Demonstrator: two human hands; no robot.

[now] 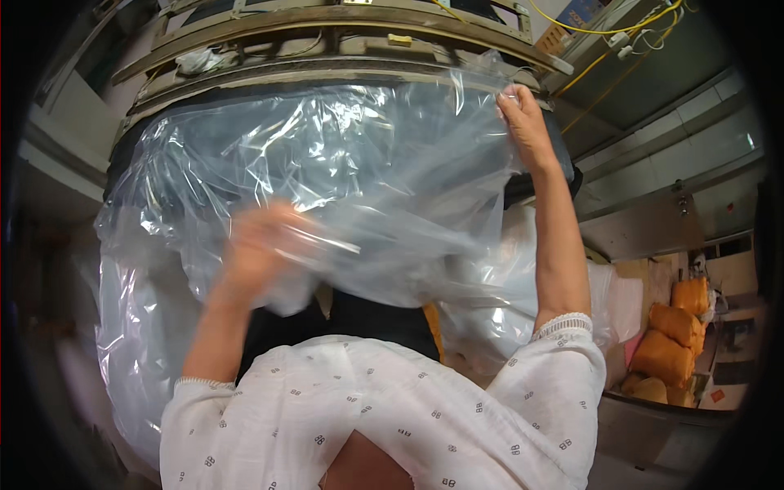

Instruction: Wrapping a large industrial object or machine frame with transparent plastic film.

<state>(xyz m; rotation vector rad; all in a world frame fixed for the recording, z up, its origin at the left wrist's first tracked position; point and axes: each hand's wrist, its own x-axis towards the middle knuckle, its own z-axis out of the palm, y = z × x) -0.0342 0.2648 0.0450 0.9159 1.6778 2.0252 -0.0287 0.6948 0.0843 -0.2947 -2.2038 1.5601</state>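
A large clear plastic sheet drapes over a dark padded surface in front of me and hangs down toward my lap on the left. At the far right, my right hand pinches the sheet's upper corner between thumb and fingers. My left hand is over the near middle of the sheet, smeared by motion, so its fingers cannot be made out. Creases and bright reflections run across the plastic. Whether it is one layer or several I cannot tell.
Wooden rails cross behind the dark surface, with a small yellow block on them. Yellow cables hang at the upper right. Orange bundles are stacked at the right, near more clear plastic.
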